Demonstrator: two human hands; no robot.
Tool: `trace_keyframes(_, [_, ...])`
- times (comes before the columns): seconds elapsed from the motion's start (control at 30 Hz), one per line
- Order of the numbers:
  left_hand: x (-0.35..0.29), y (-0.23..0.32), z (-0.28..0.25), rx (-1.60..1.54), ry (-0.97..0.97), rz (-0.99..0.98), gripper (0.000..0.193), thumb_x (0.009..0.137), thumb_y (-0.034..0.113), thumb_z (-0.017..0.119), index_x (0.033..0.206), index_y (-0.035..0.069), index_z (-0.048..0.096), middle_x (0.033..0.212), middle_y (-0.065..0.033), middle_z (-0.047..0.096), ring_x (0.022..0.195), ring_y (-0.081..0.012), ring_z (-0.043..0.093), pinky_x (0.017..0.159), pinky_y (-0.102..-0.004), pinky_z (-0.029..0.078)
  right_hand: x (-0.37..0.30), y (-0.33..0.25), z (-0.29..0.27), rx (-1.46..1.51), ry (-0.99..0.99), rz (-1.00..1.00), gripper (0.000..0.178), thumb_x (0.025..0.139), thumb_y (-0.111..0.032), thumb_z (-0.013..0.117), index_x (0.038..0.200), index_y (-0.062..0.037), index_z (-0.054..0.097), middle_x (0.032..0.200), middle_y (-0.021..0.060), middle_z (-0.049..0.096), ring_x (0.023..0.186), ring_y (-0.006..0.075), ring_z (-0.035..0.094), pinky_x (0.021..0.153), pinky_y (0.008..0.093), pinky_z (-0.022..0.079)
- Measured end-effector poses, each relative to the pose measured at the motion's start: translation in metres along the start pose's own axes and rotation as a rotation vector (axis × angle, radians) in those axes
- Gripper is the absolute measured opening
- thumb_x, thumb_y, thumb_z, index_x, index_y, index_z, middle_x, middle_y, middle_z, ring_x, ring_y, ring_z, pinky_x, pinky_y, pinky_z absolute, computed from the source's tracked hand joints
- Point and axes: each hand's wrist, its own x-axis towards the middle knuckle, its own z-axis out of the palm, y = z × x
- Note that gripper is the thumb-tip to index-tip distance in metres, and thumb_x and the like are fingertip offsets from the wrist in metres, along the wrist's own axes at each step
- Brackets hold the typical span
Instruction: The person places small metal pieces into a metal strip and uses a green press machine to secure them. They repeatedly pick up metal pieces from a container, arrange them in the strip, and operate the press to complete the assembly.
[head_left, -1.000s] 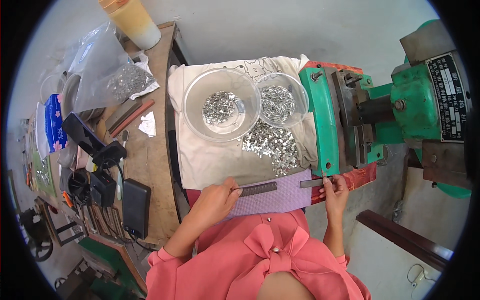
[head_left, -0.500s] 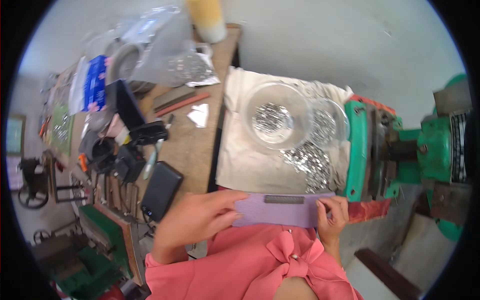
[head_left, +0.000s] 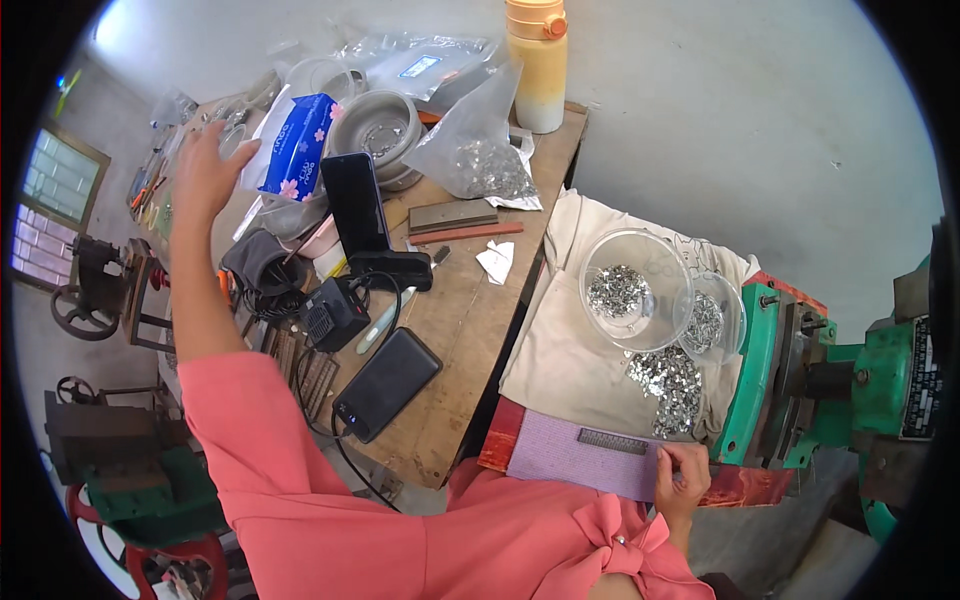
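My left hand is stretched out over the far left of the bench, fingers apart and nothing in it. Just right of its fingertips stands a blue tissue pack with pink flowers and white tissue at its side. My right hand rests at the right end of a purple ribbed mat, fingers curled in; whatever they pinch is hidden. A dark toothed metal strip lies on the mat. Beyond it, small shiny metal pieces are heaped on a beige cloth, beside two clear plastic tubs.
A green machine borders the cloth on the right. On the wooden bench are a black power bank, a phone on a stand, cables, sharpening stones, a bag of metal pieces and a yellow bottle.
My left hand has left the purple mat's left end and swung far out to the left, beside the tissue pack. My right hand stays at the mat. The view has turned left.
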Motion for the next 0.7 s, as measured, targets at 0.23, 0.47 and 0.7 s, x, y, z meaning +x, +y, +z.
trace_keyframes(0.23, [0.034, -0.030, 0.044, -0.232, -0.066, -0.230, 0.036, 0.092, 0.038, 0.065, 0.105, 0.006, 0.074, 0.096, -0.0159, 0.074, 0.093, -0.0326, 0.070, 0.083, -0.0440, 0.052, -0.010, 0.003, 0.002, -0.063, 0.008, 0.028, 0.014, 0.081, 0.003, 0.076, 0.091, -0.0035, 0.070, 0.085, 0.0106, 0.065, 0.073, 0.0261, 0.065, 0.062, 0.0355, 0.052])
trace_keyframes(0.47, [0.068, -0.043, 0.025, -0.367, 0.170, -0.343, 0.032, 0.093, 0.037, 0.067, 0.103, 0.008, 0.075, 0.089, -0.0109, 0.074, 0.082, -0.0241, 0.070, 0.077, -0.0370, 0.051, -0.007, -0.002, 0.008, -0.066, -0.037, 0.056, 0.014, 0.080, 0.002, 0.077, 0.091, -0.0041, 0.070, 0.083, 0.0104, 0.065, 0.070, 0.0259, 0.065, 0.061, 0.0357, 0.052])
trace_keyframes(0.7, [0.067, -0.022, 0.033, -0.547, 0.308, -0.314, 0.030, 0.093, 0.037, 0.069, 0.100, 0.010, 0.075, 0.078, -0.0050, 0.070, 0.074, -0.0163, 0.065, 0.074, -0.0320, 0.050, -0.006, -0.004, 0.008, -0.103, -0.043, 0.058, 0.014, 0.080, 0.001, 0.077, 0.091, -0.0046, 0.070, 0.083, 0.0104, 0.066, 0.070, 0.0270, 0.065, 0.060, 0.0365, 0.052])
